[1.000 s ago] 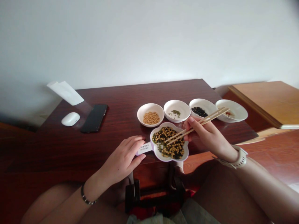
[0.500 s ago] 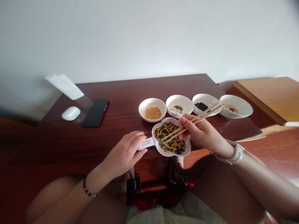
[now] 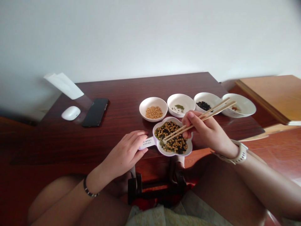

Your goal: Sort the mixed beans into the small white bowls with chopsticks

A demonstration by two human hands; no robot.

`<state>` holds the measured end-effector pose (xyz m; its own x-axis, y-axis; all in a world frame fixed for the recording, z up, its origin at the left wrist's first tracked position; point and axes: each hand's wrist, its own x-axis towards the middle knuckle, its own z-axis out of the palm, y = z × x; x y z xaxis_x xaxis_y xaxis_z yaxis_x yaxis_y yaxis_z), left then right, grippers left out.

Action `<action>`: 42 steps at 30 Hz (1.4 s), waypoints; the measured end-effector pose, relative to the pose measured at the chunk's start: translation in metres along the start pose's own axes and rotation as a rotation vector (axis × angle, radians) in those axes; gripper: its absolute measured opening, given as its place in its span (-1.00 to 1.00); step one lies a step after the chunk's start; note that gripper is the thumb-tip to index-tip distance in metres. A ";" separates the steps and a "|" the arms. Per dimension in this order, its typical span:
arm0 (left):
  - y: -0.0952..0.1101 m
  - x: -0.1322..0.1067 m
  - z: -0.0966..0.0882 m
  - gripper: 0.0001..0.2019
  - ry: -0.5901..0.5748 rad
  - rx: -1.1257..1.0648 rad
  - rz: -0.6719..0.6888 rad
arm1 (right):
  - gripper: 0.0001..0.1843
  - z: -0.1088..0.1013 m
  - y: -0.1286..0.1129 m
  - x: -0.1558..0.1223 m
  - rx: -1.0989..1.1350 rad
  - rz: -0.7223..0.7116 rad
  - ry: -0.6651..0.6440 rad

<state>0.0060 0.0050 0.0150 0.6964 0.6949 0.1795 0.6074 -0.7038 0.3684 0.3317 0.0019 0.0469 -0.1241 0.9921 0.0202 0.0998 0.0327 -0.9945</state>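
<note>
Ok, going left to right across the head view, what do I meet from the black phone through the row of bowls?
Black phone, bowl of tan beans, bowl of green beans, bowl of black beans, rightmost white bowl.

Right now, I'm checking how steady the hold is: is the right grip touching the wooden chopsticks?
Touching. The head view shows the right grip closed around the wooden chopsticks, both sticks passing through it.

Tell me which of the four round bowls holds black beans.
The third bowl from the left; its beans are black. The first bowl has tan beans, the second bowl green beans, the fourth bowl a few brownish pieces.
</note>
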 end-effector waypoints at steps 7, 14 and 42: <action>-0.001 -0.001 0.000 -0.67 -0.030 0.010 -0.005 | -0.49 -0.004 -0.005 0.003 0.041 -0.006 0.042; 0.000 0.000 0.000 -0.67 -0.025 0.027 -0.012 | -0.55 -0.031 -0.012 0.015 0.167 -0.122 0.267; 0.002 0.000 -0.003 -0.68 -0.006 -0.011 -0.007 | -0.56 -0.041 -0.014 0.018 0.033 -0.224 0.358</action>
<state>0.0065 0.0043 0.0182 0.6943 0.6990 0.1713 0.6080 -0.6971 0.3800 0.3689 0.0245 0.0660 0.2120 0.9406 0.2651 0.0765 0.2545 -0.9641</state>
